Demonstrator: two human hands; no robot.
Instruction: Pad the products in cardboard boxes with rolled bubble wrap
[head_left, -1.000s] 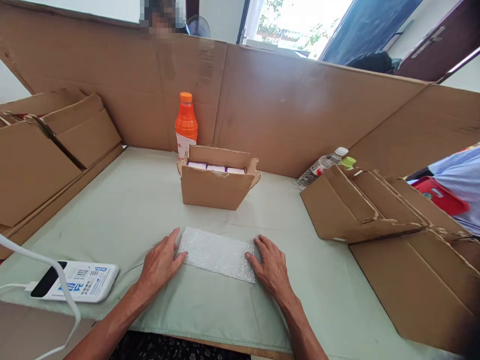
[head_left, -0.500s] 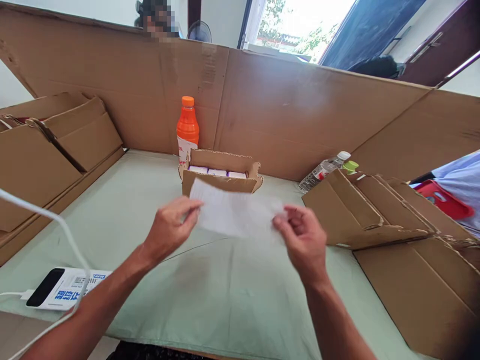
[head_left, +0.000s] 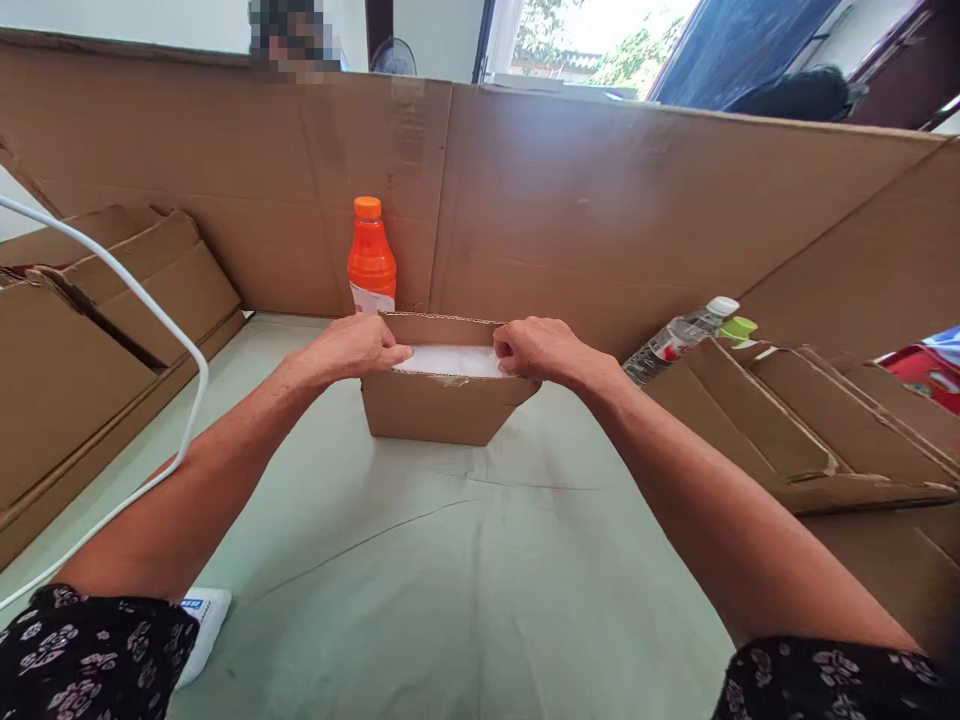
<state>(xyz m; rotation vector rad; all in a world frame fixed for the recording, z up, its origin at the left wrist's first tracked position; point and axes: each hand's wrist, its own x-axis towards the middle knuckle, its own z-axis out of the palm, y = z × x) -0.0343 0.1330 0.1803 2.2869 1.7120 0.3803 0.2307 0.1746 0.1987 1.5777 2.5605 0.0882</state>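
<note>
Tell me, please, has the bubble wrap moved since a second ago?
Yes. The bubble wrap went from the table's near edge away from the person, into the small box by the orange bottle.

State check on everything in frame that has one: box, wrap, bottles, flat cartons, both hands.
small cardboard box: upright, flaps open
bubble wrap sheet: lying flat in the box's top opening
left hand: fingers at the sheet's left end
right hand: fingers at the sheet's right end
orange bottle: upright, capped
clear bottle: tilted against cartons, capped
flattened cartons: folded, stacked, leaning
</note>
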